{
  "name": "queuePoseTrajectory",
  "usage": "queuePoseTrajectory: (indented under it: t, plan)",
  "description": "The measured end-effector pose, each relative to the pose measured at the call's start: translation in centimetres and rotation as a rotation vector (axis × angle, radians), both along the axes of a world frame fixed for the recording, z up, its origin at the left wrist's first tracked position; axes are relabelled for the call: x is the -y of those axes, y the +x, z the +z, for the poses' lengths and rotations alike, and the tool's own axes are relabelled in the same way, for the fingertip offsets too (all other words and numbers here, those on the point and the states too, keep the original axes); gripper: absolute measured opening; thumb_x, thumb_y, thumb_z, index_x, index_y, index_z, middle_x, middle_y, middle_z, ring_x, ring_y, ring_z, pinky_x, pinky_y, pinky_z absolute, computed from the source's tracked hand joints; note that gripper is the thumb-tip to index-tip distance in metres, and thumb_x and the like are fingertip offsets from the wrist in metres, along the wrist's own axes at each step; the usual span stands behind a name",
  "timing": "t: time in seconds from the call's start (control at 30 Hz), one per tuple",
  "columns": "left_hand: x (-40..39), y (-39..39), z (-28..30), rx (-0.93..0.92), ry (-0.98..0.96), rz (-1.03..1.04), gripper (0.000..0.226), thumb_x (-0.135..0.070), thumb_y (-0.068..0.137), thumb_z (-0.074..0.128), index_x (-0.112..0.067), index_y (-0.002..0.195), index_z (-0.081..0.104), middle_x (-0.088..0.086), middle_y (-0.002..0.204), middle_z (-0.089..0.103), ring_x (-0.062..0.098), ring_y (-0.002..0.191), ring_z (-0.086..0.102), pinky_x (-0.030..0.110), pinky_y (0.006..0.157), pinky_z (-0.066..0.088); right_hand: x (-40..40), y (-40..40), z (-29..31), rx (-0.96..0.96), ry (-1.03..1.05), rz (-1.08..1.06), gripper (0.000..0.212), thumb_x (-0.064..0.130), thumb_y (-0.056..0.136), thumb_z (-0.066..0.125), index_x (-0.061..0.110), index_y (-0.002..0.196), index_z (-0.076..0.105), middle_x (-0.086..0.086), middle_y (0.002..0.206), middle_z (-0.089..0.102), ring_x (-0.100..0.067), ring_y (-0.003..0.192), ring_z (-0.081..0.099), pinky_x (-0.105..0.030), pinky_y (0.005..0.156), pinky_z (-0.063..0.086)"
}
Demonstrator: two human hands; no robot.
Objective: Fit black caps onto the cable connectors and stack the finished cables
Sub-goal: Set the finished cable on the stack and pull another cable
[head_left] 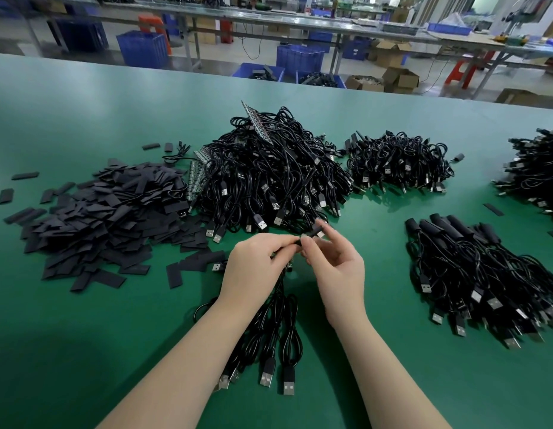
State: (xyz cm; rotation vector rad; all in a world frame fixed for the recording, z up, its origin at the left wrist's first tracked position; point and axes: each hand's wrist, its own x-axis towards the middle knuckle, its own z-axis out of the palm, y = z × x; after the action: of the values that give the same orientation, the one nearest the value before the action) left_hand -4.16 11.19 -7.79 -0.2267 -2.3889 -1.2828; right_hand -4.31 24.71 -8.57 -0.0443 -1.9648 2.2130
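Black cap [315, 233] pinched at fingertip level by the right hand [337, 267], thumb and forefinger curled on it, other fingers loosely bent. Left hand [253, 267] meets it just left, fingers clenched round the connector end of a bunch of USB cables [275, 335]; the connector itself is hidden between the fingertips. Those cables trail from under the left hand toward the near edge of the green bench [67, 335], USB-A plugs lying flat between the forearms. Both hands sit above the bench, just in front of the big tangled heap of uncapped cables [269, 174]. Left of that heap, a spread pile of loose flat caps [108, 218], a few strays around it. Right of the hands, well apart, a fanned stack of finished cables [473, 274] with capped ends pointing away. Smaller cable heap [399, 162] behind it, another heap [538, 171] at the right edge. Blue crates [300, 58] and cardboard boxes [399, 78] on the floor beyond the bench.
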Motion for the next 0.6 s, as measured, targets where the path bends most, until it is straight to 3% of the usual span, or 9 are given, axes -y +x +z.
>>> queuePoseTrajectory:
  t: [0.1,0.33,0.6]
  plan:
    - [-0.01,-0.06,-0.02,0.013,0.005,0.007,0.017,-0.022,0.088,0.071,-0.025,0.103,0.077,-0.011,0.095,0.073,0.0,0.093,0.063,0.014,0.081,0.048,0.17,0.24,0.19,-0.096,0.039,-0.062,0.045,0.015,0.089,0.074,0.051,0.115,0.063,0.006,0.101,0.076,-0.011,0.093,0.072,-0.015,0.078,0.054]
    - [-0.02,0.0,-0.12,-0.017,0.005,-0.003,0.019,-0.017,0.085,0.074,-0.019,0.104,0.077,-0.007,0.095,0.075,0.0,0.095,0.062,0.003,0.082,0.042,0.17,0.13,0.22,-0.075,0.019,-0.046,0.036,0.015,0.09,0.073,0.041,0.115,0.067,0.007,0.097,0.076,-0.012,0.094,0.072,-0.019,0.082,0.055]
    - [-0.11,0.1,-0.18,-0.029,-0.003,-0.023,0.02,-0.018,0.087,0.072,-0.022,0.106,0.077,-0.009,0.094,0.074,0.002,0.091,0.064,0.012,0.08,0.048,0.31,0.14,0.15,-0.038,0.025,-0.032,0.04,0.018,0.09,0.072,0.037,0.124,0.063,0.007,0.096,0.077,-0.012,0.093,0.072,-0.016,0.081,0.054]
